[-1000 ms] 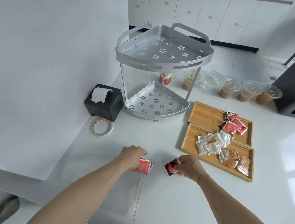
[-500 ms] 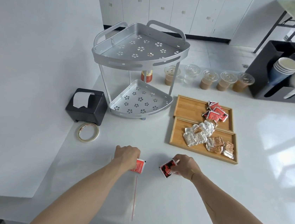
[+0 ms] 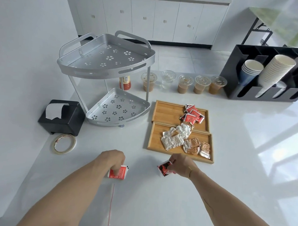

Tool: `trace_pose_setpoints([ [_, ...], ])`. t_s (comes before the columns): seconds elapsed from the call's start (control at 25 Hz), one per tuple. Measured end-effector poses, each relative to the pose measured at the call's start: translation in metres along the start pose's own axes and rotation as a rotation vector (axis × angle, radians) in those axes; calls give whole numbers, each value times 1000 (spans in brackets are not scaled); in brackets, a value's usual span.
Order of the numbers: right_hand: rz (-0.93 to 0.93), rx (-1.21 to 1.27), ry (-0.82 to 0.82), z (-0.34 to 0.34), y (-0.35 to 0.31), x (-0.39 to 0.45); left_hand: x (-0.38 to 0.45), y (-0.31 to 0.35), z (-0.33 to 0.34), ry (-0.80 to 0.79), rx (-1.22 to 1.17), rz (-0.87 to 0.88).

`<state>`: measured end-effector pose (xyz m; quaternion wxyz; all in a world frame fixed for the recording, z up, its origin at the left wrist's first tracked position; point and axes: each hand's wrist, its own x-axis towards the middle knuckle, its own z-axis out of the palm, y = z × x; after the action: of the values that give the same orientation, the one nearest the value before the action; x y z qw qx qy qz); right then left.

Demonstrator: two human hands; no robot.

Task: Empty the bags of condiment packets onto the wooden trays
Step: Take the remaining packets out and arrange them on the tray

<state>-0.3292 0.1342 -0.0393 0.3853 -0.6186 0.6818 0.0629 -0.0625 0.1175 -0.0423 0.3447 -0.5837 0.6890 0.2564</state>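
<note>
My left hand (image 3: 112, 159) presses on red packets (image 3: 119, 173) lying on the white counter. My right hand (image 3: 183, 164) pinches another bunch of red packets (image 3: 164, 168) just above the counter, near the front edge of the near wooden tray (image 3: 155, 141). That tray holds white and brown packets (image 3: 182, 140). The far wooden tray (image 3: 165, 112) holds red packets (image 3: 192, 115) at its right end. A flat clear bag with a red zip line (image 3: 110, 207) lies between my forearms.
A silver two-tier corner rack (image 3: 108, 74) stands left of the trays. A black napkin holder (image 3: 62, 117) and a tape roll (image 3: 64, 143) sit at the left. Lidded drink cups (image 3: 183, 83) line the back. A black cup organiser (image 3: 267, 74) stands back right.
The camera tilted up, so more of the room shows. Both hands keep their packets; the right hand has drifted slightly right, toward the near tray.
</note>
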Motion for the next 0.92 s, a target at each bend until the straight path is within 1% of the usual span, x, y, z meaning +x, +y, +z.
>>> trace_pose_setpoints([
  [0.16,-7,-14,21,-33,24,-1,3,25,-23,-5,-41,81],
  [0.28,-12,-12,32,-57,43,0,7,47,-42,-2,-53,97],
  [0.52,-12,-41,79,-101,73,11,19,89,-80,94,-119,134],
  [0.76,-13,-57,101,-133,84,33,36,109,-118,115,-157,133],
  [0.92,-37,-82,105,-151,77,56,51,110,-149,162,-173,134],
])
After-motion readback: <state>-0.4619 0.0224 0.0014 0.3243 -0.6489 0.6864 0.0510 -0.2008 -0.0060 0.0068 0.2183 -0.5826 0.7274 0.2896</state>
